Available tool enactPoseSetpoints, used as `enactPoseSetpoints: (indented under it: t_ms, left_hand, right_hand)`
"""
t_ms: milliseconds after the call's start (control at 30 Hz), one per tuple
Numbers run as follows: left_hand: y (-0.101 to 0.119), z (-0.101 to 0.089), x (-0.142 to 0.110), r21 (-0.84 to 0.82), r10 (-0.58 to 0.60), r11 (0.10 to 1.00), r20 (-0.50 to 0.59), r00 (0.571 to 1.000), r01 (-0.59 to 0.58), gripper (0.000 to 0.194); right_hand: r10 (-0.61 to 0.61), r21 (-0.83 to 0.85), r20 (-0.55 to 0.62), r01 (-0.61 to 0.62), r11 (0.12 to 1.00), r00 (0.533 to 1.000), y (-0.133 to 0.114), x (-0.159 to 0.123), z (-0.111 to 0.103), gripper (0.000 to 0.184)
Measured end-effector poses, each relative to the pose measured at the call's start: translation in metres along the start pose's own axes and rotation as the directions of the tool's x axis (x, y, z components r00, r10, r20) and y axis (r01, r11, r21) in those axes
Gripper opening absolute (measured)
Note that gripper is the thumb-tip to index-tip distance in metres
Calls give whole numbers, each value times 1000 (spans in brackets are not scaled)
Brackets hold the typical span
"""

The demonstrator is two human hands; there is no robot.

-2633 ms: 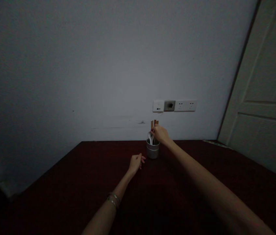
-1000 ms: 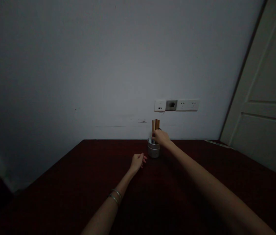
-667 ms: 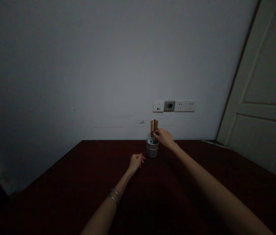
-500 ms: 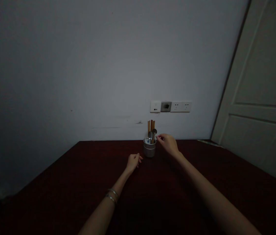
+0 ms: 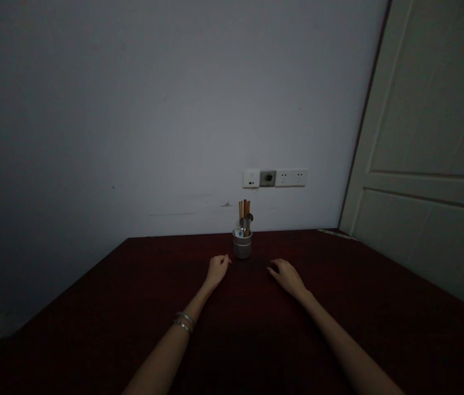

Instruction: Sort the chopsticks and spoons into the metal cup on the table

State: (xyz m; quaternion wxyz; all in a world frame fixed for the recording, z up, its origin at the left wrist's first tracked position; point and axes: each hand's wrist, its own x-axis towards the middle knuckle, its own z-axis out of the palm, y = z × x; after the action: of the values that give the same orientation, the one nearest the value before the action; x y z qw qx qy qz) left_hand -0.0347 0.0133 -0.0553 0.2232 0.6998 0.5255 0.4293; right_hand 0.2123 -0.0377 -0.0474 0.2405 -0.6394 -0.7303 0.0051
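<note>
A grey metal cutlery holder stands upright on the dark red table. Wooden chopsticks, metal spoons and a white spoon stick up out of it. Just left of its lower part rests my left hand, fingers loosely bent and holding nothing I can see. To the right and nearer to me, my right hand lies low over the tabletop, thumb and fingers apart with nothing between them. Neither hand appears to touch the holder.
The dark red table ends against a pale wall. White wall sockets are set above the holder. A panelled door stands at the right. Two bracelets circle my left wrist.
My right hand has moved from beside the holder's rim down and back towards me, and its pinched fingers have spread. The left hand stays beside the holder. The view has shifted slightly.
</note>
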Motion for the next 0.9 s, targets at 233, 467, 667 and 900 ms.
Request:
enactPoseSetpoints:
  t_ms: [233,467,667,900]
  left_hand:
    - [15,-2,-16,422,113,901,6,994,-105,34]
    - [14,1,-26,472,182,841,211,960,-264,31]
    - [10,0,-24,470,192,834,243,951,-289,35]
    - [7,0,-25,460,215,832,245,945,-309,35]
  right_hand:
    - [-33,-39,-8,33,999,999,3,-7,10,37]
    - [-59,-30,-14,58,998,998,7,-7,13,38]
    - [-40,-22,4,40,999,999,7,-7,12,40]
    - [-44,-12,8,44,999,999,8,-7,12,40]
